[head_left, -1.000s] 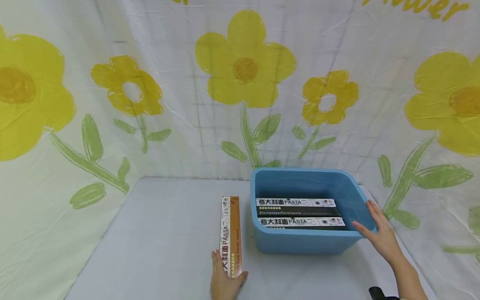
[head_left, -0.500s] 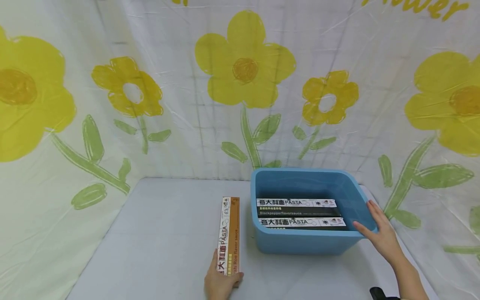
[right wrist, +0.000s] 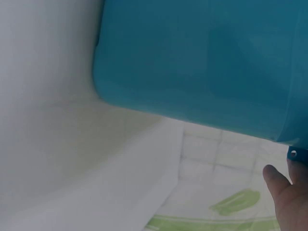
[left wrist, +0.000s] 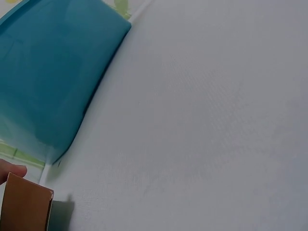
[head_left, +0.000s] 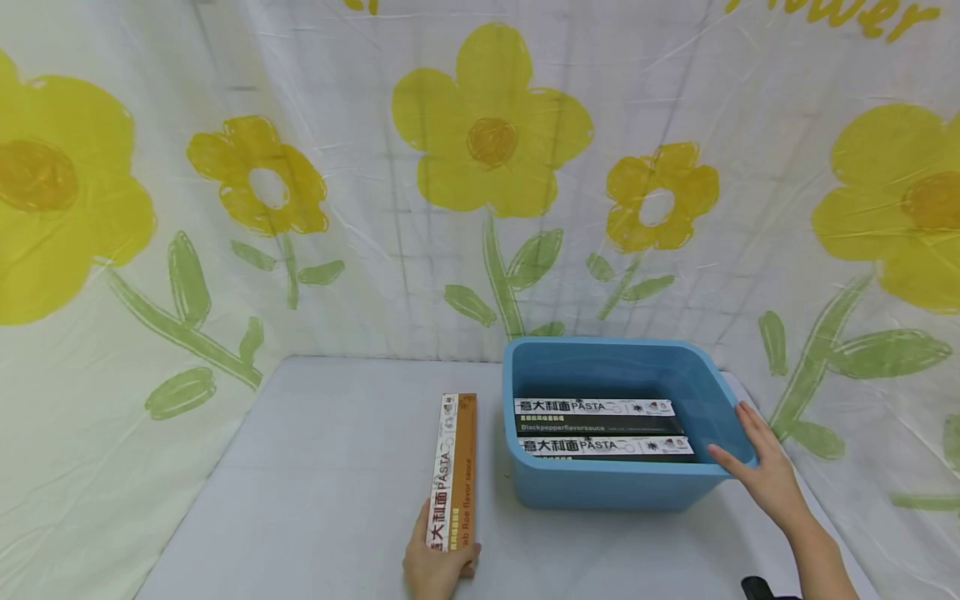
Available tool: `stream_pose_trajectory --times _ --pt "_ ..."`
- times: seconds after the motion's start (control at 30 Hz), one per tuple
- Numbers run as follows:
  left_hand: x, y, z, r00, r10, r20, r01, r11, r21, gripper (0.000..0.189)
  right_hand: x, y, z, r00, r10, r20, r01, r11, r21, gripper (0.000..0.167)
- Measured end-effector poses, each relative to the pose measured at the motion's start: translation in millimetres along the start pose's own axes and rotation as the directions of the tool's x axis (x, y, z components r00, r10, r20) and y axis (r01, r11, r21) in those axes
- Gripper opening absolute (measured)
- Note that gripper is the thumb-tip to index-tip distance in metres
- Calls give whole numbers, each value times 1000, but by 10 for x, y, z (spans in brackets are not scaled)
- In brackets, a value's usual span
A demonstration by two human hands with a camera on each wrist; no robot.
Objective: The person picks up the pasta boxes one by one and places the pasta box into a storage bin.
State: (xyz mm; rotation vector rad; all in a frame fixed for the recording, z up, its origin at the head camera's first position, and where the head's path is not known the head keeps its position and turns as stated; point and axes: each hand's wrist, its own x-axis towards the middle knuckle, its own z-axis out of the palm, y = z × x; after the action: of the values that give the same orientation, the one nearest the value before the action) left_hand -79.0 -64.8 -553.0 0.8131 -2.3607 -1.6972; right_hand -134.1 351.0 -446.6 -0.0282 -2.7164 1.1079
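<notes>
A long pasta box [head_left: 454, 467], white on one face and orange-brown on another, lies lengthwise in the head view. My left hand [head_left: 436, 567] grips its near end, thumb on the right side and fingers along the left. In the left wrist view, the box's brown end [left wrist: 26, 204] shows beside a fingertip, with a dark shadow next to it. At the right, my right hand [head_left: 768, 473] holds the front right corner of a blue plastic bin [head_left: 600, 486], thumb over the front rim and fingers at the right side. Two pasta boxes with black faces, including one box [head_left: 600, 408], lie inside it.
The bin stands on a white-covered table [head_left: 330, 467], right of the held box. A flower-printed cloth [head_left: 360, 275] hangs behind and at both sides. A small black object [head_left: 757, 588] shows at the bottom edge near the right forearm.
My left hand has shifted a little left with the near end of the pasta box, so the box now slants slightly. The right hand stays at the bin's corner.
</notes>
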Motion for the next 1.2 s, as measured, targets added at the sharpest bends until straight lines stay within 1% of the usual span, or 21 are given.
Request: stream_pose_trajectory --times 0.13,0.33,0.4,0.6,0.77,0.87,1.0,1.2 --pt "46 28 -51 1000 20 -13 -20 1000 1 108 2 -6 -1 1000 2 3 -2 1000 -5 85" --pt "123 90 -178 994 100 -44 -100 995 -16 106 -5 -12 -4 1000 9 6 -9 1000 -7 86" --pt "148 110 -232 993 105 -50 -106 994 -15 106 -8 -13 -3 1000 10 8 -10 1000 -7 86" --pt "241 161 -397 994 88 -62 -89 996 -17 107 -3 -4 1 1000 1 4 -1 1000 -10 85" --pt "304 201 -512 992 106 -72 -108 994 -14 107 0 -1 1 1000 -4 -5 4 1000 -6 85" --pt "326 236 -583 989 127 -70 -128 992 -14 106 0 -5 3 1000 2 -3 -2 1000 -5 85" --pt "348 302 -678 987 150 -48 -151 988 -14 106 0 -5 6 1000 8 0 -8 1000 -5 85" --pt "378 456 -781 985 171 -18 -171 985 0 106 4 -3 8 1000 6 -2 -6 1000 -12 86"
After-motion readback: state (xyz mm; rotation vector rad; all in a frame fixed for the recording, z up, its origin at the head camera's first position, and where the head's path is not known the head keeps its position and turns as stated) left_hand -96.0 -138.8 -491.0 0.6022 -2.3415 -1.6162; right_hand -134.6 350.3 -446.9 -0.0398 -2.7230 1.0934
